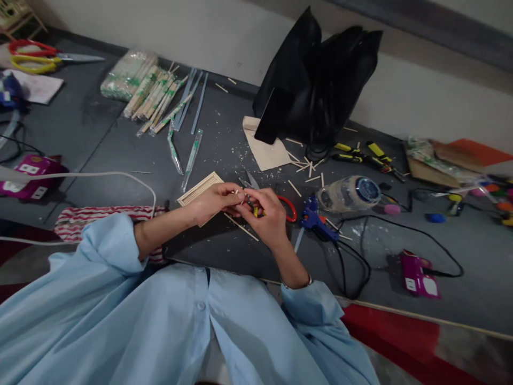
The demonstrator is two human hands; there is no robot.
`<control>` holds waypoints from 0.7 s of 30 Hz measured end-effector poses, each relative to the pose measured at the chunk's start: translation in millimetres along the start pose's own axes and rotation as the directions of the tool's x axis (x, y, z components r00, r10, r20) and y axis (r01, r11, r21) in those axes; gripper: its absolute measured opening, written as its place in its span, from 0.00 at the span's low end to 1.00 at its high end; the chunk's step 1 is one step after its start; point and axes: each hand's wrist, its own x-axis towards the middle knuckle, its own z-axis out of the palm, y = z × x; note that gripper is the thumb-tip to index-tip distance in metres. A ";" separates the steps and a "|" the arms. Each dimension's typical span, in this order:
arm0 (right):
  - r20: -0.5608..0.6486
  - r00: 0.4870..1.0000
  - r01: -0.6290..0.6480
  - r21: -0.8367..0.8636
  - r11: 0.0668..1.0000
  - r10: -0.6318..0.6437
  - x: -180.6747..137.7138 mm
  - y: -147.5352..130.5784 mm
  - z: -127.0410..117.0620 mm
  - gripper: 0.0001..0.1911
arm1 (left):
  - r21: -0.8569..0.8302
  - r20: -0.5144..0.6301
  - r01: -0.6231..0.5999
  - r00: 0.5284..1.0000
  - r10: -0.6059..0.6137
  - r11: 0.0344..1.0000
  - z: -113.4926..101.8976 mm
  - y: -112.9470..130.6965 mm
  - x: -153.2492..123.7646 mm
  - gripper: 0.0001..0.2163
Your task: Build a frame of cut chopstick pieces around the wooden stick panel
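Note:
My left hand [218, 203] is closed in a pinch on a short piece of thin wooden stick [236, 192]. Close beside it, my right hand [269, 214] is wrapped round small pliers [255, 211], of which only a bit of yellow handle and dark jaw shows. The jaws are near the stick piece; whether they touch cannot be made out. A framed panel of wooden sticks [200, 188] lies on the table, partly under my left hand. Scissors with red handles [292, 208] lie behind my right hand. A longer stick [241, 226] lies just below both hands.
A blue glue gun [315, 219] with its cable and a clear plastic jar [340, 193] are at the right. Wrapped chopsticks [156, 99] lie at the back left. A black bag [320, 80] and a phone [272, 115] stand behind. Purple boxes [419, 275] sit at both sides.

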 end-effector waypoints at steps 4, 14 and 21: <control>-0.033 0.996 0.082 -0.087 0.993 -0.085 -0.2 0.8 2.5 0.12 | -0.030 0.001 -0.008 1.000 0.008 1.000 4.8 -2.9 -1.4 0.22; -0.099 0.985 0.123 -0.165 0.979 -0.140 0.1 5.7 4.9 0.13 | -0.223 0.142 0.206 0.974 -0.177 0.953 3.9 1.6 -0.2 0.13; -0.082 0.992 0.080 -0.187 0.979 -0.096 -0.3 5.6 2.1 0.13 | -0.233 0.205 0.170 0.971 -0.122 0.957 6.1 5.9 -3.7 0.09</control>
